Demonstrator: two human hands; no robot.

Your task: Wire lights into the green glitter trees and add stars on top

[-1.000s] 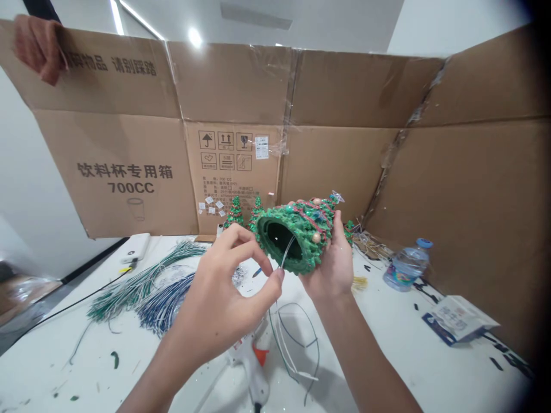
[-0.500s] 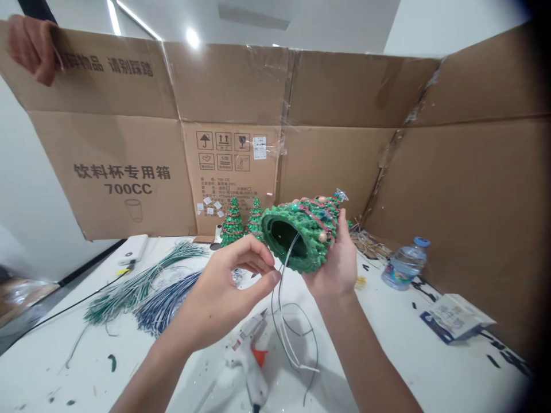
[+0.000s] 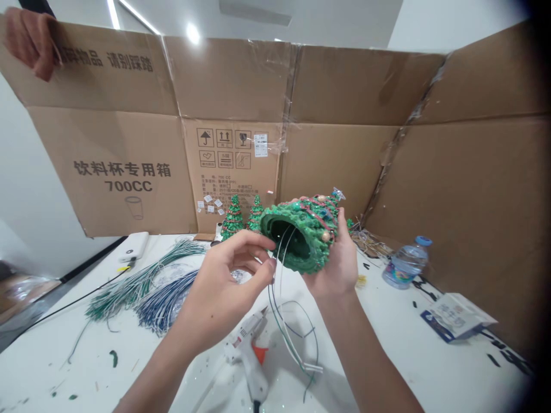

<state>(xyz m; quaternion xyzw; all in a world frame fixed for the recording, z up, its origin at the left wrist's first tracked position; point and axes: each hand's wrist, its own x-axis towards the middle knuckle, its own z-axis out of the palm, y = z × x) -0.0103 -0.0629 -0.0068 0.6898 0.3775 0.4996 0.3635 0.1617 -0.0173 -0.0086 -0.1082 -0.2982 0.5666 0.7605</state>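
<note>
Head view: clasping the tree just off centre toward four o'clock in the right hand, wires trailing from inside its mouth. Bringing the left hand's thumb and fingertips close together at eight o'clock of it; cannot tell if clamping wire. Spreading the strands wider than before.

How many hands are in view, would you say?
3: the left hand at the hollow tree, the right hand holding it, and another person's hand on the cardboard, upper left.

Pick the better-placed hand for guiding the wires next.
Left hand, likely: its fingertips are at the wires near the hollow tree's opening, while the right hand supports the tree.
</note>
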